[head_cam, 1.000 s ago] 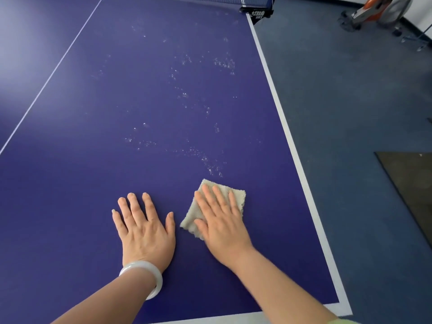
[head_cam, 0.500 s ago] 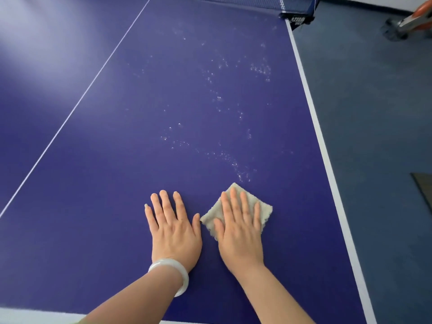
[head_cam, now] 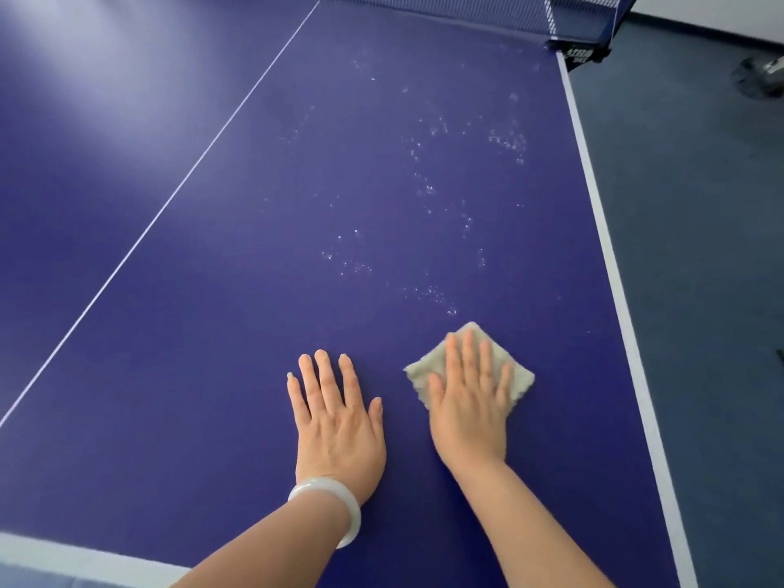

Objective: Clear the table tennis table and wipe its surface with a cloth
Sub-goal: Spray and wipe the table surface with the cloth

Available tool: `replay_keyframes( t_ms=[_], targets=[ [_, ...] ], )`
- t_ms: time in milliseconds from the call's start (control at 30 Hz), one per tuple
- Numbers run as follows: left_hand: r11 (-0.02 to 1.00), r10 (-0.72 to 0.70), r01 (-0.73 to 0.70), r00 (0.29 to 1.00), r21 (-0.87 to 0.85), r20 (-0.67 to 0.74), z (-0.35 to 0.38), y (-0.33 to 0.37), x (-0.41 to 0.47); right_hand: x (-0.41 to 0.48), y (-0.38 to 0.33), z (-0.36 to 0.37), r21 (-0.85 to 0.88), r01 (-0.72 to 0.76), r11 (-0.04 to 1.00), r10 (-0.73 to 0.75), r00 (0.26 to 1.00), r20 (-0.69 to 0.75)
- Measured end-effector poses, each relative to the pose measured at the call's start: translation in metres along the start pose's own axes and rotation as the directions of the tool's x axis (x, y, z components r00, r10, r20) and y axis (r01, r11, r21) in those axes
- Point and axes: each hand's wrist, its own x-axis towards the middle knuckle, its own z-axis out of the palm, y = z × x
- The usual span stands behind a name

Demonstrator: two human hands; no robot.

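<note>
Beige cloth [head_cam: 521, 377] lies flat on the purple desk [head_cam: 212, 333] near the right sideline, pressed under the right grip [head_cam: 469, 413], whose fingers are straight. Beside it the left grip [head_cam: 339, 426] rests flat and released. Since 0.5 s ago the cloth has slid right, widening the gap between the 2 grips. Droplets [head_cam: 507, 140] speckle the surface beyond. White lettering on the net clamp [head_cam: 581, 53] is too blurred to read.
</note>
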Motion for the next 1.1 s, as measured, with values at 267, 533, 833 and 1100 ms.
replay_keyframes(
  t_ms=[267,533,833,1100],
  targets=[
    [1.000,0.005,-0.005,1.000,0.014,0.007,0.001,0.000,0.000,0.117,0.058,-0.004,-0.034,0.142,0.989,-0.136,0.980,0.143],
    [1.000,0.010,-0.010,1.000,-0.002,0.004,0.002,-0.002,0.000,0.076,0.120,-0.024,0.016,-0.450,0.893,0.447,0.889,0.103],
    [1.000,0.021,-0.021,1.000,-0.007,-0.015,0.004,-0.003,0.000,0.006,0.084,-0.020,0.033,0.181,0.983,-0.184,0.972,0.145],
    [1.000,0.022,-0.022,0.999,0.007,-0.023,0.007,-0.003,0.000,0.115,0.179,-0.043,-0.028,-0.341,0.940,0.338,0.912,0.231]
  ],
)
